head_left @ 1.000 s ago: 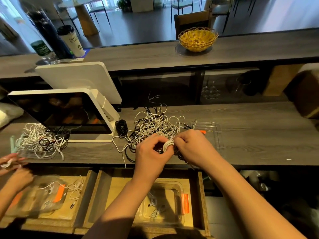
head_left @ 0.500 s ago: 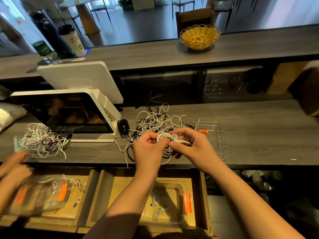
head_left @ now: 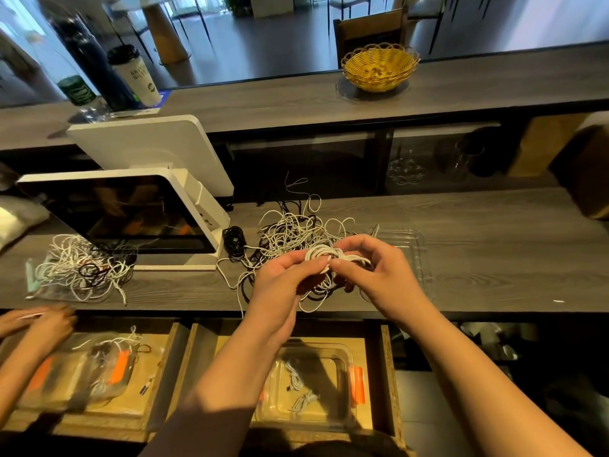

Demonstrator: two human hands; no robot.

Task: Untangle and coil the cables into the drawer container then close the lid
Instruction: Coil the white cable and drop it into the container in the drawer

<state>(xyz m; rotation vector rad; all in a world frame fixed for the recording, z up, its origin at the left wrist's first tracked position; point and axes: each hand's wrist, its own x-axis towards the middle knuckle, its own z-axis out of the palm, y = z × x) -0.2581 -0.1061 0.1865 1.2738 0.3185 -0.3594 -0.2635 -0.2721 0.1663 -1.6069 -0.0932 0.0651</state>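
A small white cable coil [head_left: 324, 253] is held above the counter between my left hand [head_left: 283, 282] and my right hand [head_left: 379, 275], both pinching it with curled fingers. Loose ends hang below it. Behind the hands lies a tangled heap of white and black cables [head_left: 293, 229]. The clear container lid [head_left: 412, 245] rests on the counter to the right of the heap. In the open drawer [head_left: 385, 374] below sits the clear container [head_left: 342, 361] with orange latches; a few white cables lie inside it.
A white point-of-sale screen [head_left: 131, 216] stands at the left. Another cable heap [head_left: 82, 268] lies before it. Another person's hands [head_left: 39, 321] work over a second drawer container [head_left: 82, 374] at lower left. A yellow basket [head_left: 379, 67] and cups [head_left: 135, 77] sit on the raised shelf.
Both hands have lifted the white coil a little and turned it; my right hand's fingers have spread over the bundle. The other person's hands moved towards their drawer.
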